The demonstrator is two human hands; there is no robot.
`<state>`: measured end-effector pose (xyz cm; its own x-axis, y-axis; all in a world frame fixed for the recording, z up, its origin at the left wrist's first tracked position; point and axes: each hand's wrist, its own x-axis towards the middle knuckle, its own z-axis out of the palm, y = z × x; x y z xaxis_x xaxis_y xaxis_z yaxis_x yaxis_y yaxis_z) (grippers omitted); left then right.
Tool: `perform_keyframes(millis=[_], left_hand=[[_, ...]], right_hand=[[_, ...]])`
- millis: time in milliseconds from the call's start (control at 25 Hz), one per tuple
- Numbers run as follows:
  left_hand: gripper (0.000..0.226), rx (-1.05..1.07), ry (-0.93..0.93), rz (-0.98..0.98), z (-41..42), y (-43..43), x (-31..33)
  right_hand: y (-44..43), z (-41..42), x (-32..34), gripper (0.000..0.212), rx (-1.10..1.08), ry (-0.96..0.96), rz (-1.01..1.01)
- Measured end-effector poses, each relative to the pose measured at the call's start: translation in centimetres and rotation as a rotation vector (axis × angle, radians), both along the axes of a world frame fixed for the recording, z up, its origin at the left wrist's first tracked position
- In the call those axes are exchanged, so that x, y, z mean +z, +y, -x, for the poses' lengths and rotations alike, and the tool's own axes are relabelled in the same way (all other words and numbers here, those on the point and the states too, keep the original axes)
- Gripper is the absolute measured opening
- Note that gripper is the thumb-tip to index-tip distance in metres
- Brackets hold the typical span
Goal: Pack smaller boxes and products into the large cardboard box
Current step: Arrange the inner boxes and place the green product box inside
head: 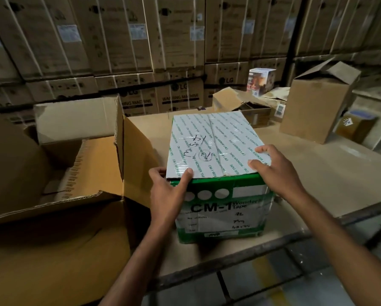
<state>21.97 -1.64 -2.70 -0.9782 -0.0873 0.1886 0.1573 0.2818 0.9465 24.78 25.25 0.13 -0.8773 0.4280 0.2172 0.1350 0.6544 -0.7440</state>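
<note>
Box between left grip, right grip

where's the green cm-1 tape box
The green CM-1 tape box sits centre of the head view, on the table right of the large open cardboard box; left hand and right hand hold its near corners.

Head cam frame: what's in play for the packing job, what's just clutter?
Job: CM-1 tape box, gripped by left hand and right hand; large open carton beside it.
Lying about: tall open carton, small printed box, stacked washing-machine cartons.
</note>
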Motion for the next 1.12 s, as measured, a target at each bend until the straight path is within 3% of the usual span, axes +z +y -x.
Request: perform_keyframes(millis=[200,440,720,1000,1120], left_hand=[[0.066,-0.071,0.004,0.023,0.9,-0.9,0.8],[0.062,-0.059,0.029,0.079,1.0,-0.6,1.3],[0.042,0.076,0.308,0.121,-1.6,-2.9,5.8],[0.020,0.171,0.451,0.083,-3.3,-13.9,12.4],[0.018,0.179,0.350,0.098,-1.4,-21.3,13.4]], right_hand=[[-3.0,0.2,0.0,0.030,-0.086,0.062,-0.460],[-5.1,1.5,0.4,0.020,0.038,0.171,-0.457],[-11.0,2.1,3.2,0.007,0.275,0.463,-0.405],[-22.6,3.1,7.8,0.013,0.589,0.621,-0.460],[-29.0,4.9,9.6,0.016,0.722,0.573,-0.580]])
